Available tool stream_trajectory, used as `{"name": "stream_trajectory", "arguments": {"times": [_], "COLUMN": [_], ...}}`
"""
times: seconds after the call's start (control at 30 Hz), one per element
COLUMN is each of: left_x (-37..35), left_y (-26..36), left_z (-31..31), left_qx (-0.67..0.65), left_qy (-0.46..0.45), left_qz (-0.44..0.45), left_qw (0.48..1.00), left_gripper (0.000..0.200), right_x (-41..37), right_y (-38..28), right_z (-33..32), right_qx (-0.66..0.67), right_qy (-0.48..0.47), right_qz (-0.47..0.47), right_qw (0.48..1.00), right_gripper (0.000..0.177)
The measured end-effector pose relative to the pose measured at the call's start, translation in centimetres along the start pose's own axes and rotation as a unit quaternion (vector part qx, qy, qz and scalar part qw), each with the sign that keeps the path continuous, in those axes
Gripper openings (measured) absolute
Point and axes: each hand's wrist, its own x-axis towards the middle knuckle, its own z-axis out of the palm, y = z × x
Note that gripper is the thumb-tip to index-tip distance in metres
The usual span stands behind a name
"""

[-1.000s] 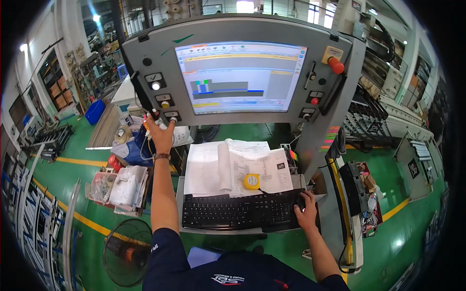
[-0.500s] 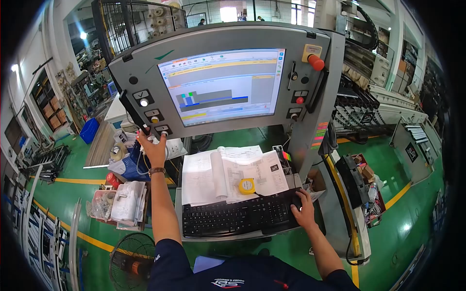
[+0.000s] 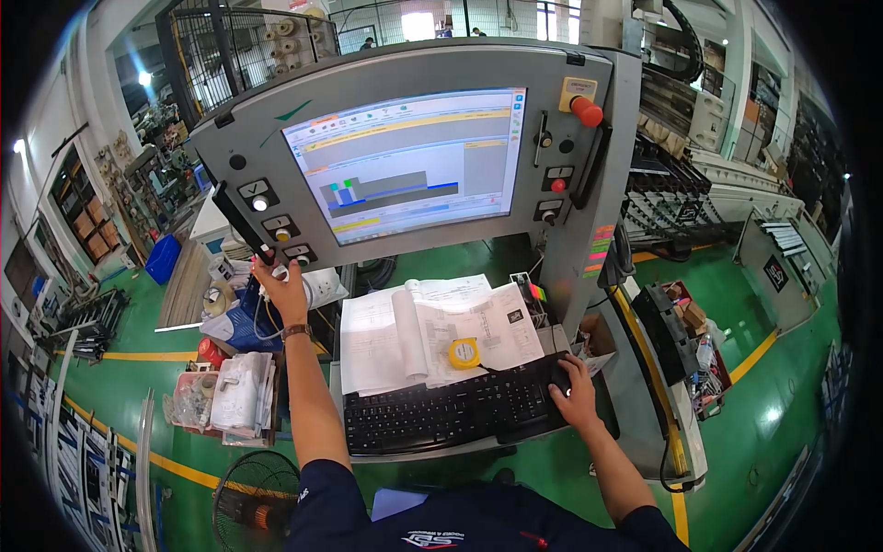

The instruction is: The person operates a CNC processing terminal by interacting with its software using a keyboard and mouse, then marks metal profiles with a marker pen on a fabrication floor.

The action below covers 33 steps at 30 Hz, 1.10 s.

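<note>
My left hand (image 3: pixel 283 285) is raised to the lower left corner of a grey control panel (image 3: pixel 368 74), its fingers apart at the panel's edge beside the lowest button (image 3: pixel 297 253). A lit screen (image 3: pixel 405 166) with a blue and grey profile drawing fills the panel. My right hand (image 3: pixel 575 391) curls over a black mouse (image 3: pixel 556 370) at the right end of a black keyboard (image 3: pixel 441 409). Behind the keyboard lie paper sheets (image 3: pixel 368 331) with a yellow tape measure (image 3: pixel 464 353) on them.
A red emergency button (image 3: pixel 586 111) juts from the panel's upper right. Boxes of wrapped parts (image 3: pixel 241 396) stand at the left, above a black fan (image 3: pixel 253 501). A toolbox (image 3: pixel 664 331) and yellow-edged frame are at the right. People appear far behind the panel.
The view has shifted slightly, so the panel sits further left and is a little more tilted. Both hands remain at the same places, on the panel's corner and the mouse.
</note>
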Motion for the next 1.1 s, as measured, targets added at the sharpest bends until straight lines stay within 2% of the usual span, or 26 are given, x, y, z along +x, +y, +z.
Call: {"name": "stream_trajectory", "arguments": {"times": [0.4,0.5,0.63,0.77,0.87,0.93,1.1], "left_x": [0.0,0.0,-0.1,0.1,0.3,0.4,0.9], "left_y": [0.5,0.0,0.2,-0.3,-3.2,-2.8,-3.4], "left_z": [0.1,0.4,0.4,0.1,0.2,-0.1,-0.1], "left_qx": [-0.018,-0.072,-0.054,-0.042,-0.067,-0.04,-0.01], "left_qy": [-0.003,0.008,0.014,-0.004,0.003,0.002,0.004], "left_qz": [-0.027,-0.025,-0.019,-0.024,-0.005,-0.04,0.003], "left_qw": [0.999,0.997,0.998,0.999,0.998,0.998,1.0], "left_gripper": [0.062,0.058,0.059,0.072,0.071,0.069,0.067], "right_x": [0.2,0.1,0.1,0.2,0.0,0.0,-0.2], "right_y": [-0.3,-0.3,-0.1,-0.4,-0.6,-0.4,0.4], "right_z": [-0.1,-0.1,0.1,-0.2,-0.4,-0.4,-0.3], "right_qx": [0.009,0.01,0.015,0.008,-0.003,-0.008,-0.018], "right_qy": [-0.026,-0.027,-0.021,-0.022,-0.025,-0.02,-0.014], "right_qz": [-0.014,-0.02,-0.021,-0.02,-0.016,-0.01,-0.034], "right_qw": [1.0,0.999,0.999,1.0,1.0,1.0,0.999], "right_gripper": [0.054,0.054,0.055,0.057,0.059,0.06,0.057]}}
